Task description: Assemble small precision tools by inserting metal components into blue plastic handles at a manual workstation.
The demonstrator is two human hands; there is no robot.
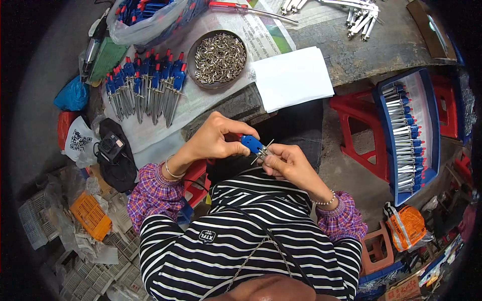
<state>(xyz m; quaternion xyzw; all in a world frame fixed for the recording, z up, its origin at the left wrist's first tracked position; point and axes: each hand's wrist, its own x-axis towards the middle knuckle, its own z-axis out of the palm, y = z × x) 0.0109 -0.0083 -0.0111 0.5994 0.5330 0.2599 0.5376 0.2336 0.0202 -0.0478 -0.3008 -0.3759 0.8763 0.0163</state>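
In front of my lap, my left hand (221, 136) pinches a small blue plastic piece (249, 143) between thumb and fingers. My right hand (288, 161) grips the silver metal parts (262, 152) at the other end of the same piece, where a thin rod sticks out crosswise. The far side of the piece is hidden by my fingers. Beyond my left hand lies a heap of blue-headed metal pieces (145, 85) with red tips and long silver legs. A round bowl (243, 71) full of small silver pins (219, 57) stands beside the heap.
White paper (293, 79) overlaps the table edge. A red-handled screwdriver (271, 14) lies at the back near a plastic bag (130, 36) of blue parts. At right, a blue tray (430, 120) holds a row of finished-looking pieces by a red stool (359, 133). Silver parts (359, 20) lie farther back.
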